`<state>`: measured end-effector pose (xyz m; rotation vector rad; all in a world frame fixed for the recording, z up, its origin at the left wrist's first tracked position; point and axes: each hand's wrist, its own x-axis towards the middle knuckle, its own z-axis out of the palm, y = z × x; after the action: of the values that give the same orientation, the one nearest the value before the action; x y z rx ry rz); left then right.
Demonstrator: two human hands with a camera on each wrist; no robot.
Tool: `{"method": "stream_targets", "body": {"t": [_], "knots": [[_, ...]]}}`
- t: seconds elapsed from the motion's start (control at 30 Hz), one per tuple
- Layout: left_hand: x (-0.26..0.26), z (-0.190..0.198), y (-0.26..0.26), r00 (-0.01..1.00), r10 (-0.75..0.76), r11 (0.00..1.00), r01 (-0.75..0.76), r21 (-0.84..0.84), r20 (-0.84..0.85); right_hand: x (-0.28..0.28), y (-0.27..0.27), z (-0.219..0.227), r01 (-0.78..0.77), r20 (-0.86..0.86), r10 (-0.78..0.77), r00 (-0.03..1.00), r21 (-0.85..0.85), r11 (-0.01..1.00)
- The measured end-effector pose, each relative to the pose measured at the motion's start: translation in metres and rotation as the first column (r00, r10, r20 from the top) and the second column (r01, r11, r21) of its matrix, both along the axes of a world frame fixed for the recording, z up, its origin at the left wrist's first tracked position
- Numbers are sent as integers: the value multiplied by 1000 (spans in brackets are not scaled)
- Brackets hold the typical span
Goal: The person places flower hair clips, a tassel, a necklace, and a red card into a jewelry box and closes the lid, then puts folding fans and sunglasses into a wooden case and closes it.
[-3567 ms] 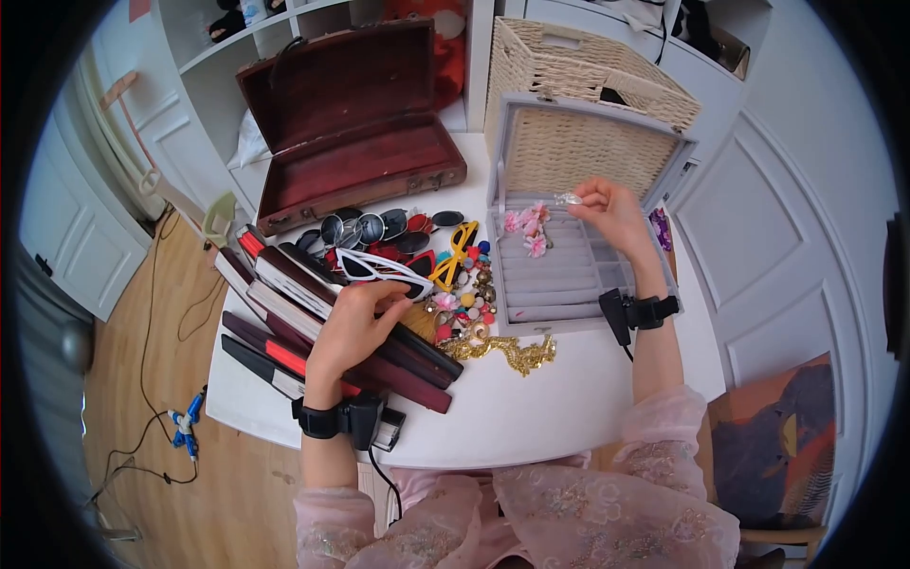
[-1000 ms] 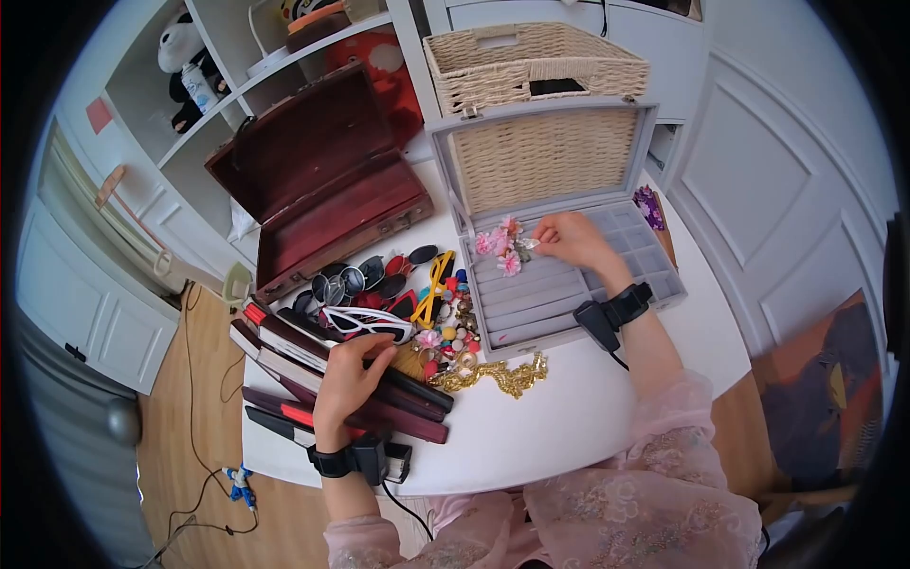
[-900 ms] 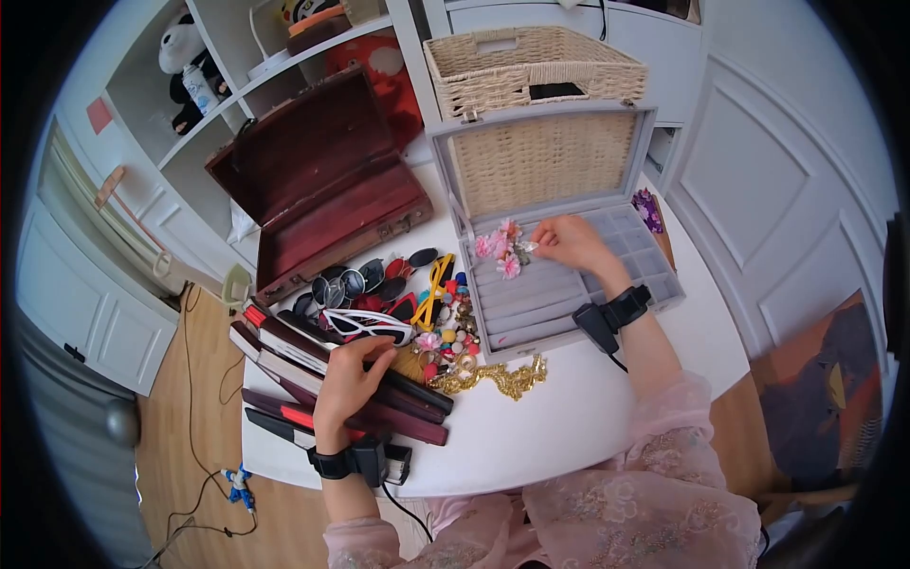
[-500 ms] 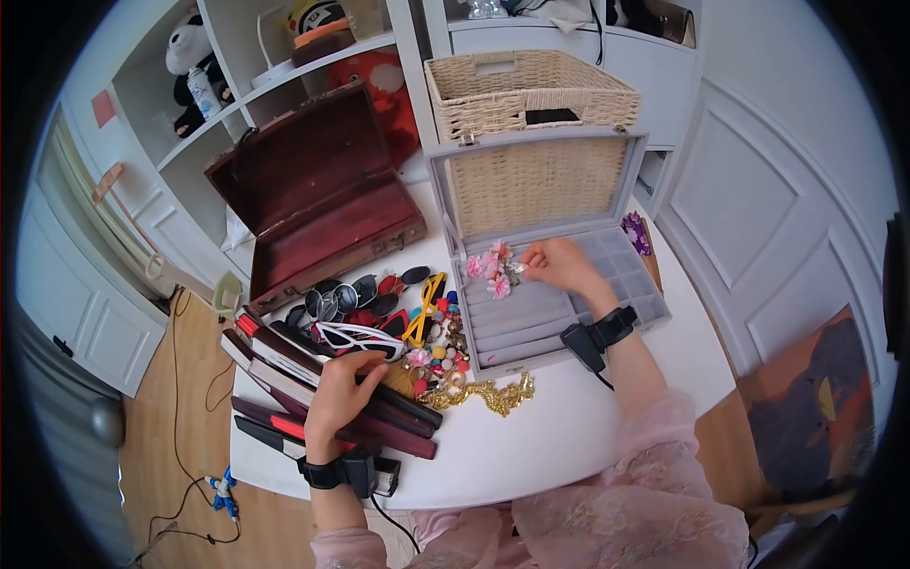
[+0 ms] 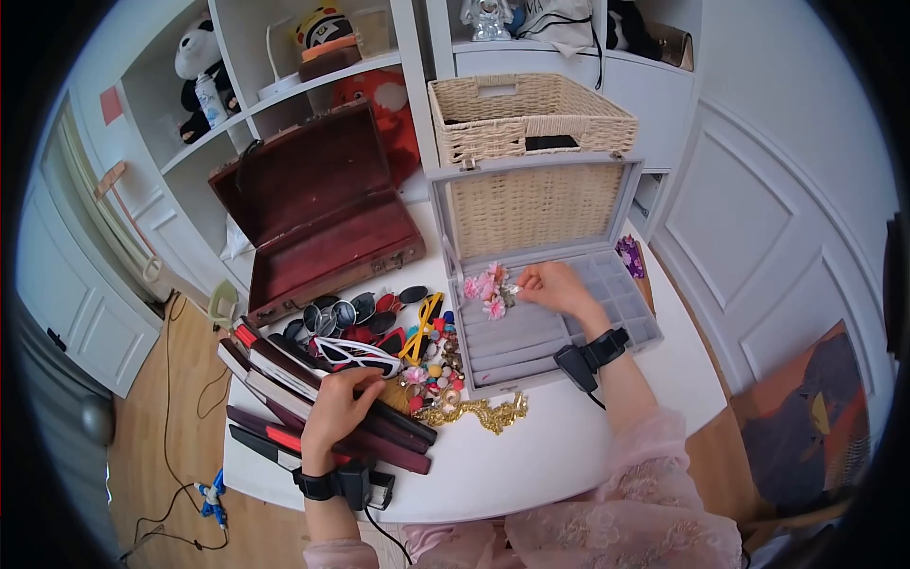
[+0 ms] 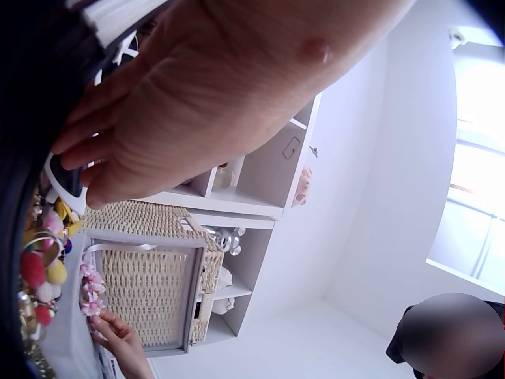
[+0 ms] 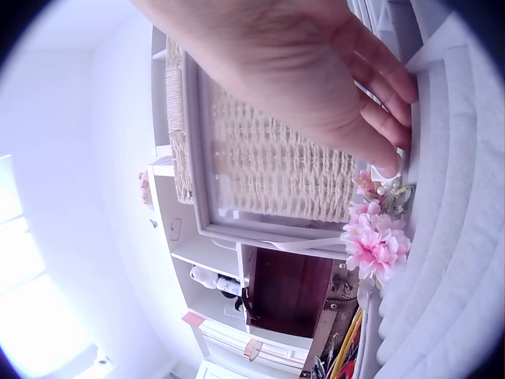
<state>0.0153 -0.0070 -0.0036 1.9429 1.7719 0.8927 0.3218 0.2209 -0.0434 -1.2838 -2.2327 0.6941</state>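
Observation:
The right hand (image 5: pixel 553 286) is over the grey jewellery box (image 5: pixel 517 384), pinching a small shiny clear-and-white piece (image 7: pixel 387 175) between thumb and fingers. Beside that piece, pink flowers (image 5: pixel 489 291) lie on the padded rolls. My left hand (image 5: pixel 336 406) rests with relaxed, slightly bent fingers over the dark cases (image 5: pixel 398 446), near the white sunglasses (image 5: pixel 355 354); nothing shows in its grasp. In the left wrist view the fingers of this hand (image 6: pixel 181 103) hang beside the white frame.
An open dark-red suitcase (image 5: pixel 332 242) stands at the back left. Behind the box is a wicker basket (image 5: pixel 531 123). Several sunglasses, beads and a gold chain (image 5: pixel 488 414) lie between the cases and the box. A purple flowered item (image 5: pixel 629 256) is beyond the box's right side.
Since the oldest frame, the right hand has come down and left, bringing the shiny piece beside the pink flowers. The left hand stays over the cases. The head view has shifted.

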Motion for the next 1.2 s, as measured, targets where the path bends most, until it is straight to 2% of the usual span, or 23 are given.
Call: {"method": "stream_targets", "body": {"t": [0.63,0.87,1.03,1.2], "knots": [[2,3,-1,1000,-23,1000,23,14,-9,-1,1,-3,1,-25,-1,1000,14,1000],[2,4,-2,1000,-23,1000,23,7,-20,-1,0,-1,-11,-18,10,1000,-33,999],[2,3,-2,1000,-20,1000,20,9,-23,-1,-4,5,10,13,-10,1000,25,1000],[1,1,0,999,-25,999,25,23,-22,2,5,-4,7,-14,-7,1000,-13,1000]]}}
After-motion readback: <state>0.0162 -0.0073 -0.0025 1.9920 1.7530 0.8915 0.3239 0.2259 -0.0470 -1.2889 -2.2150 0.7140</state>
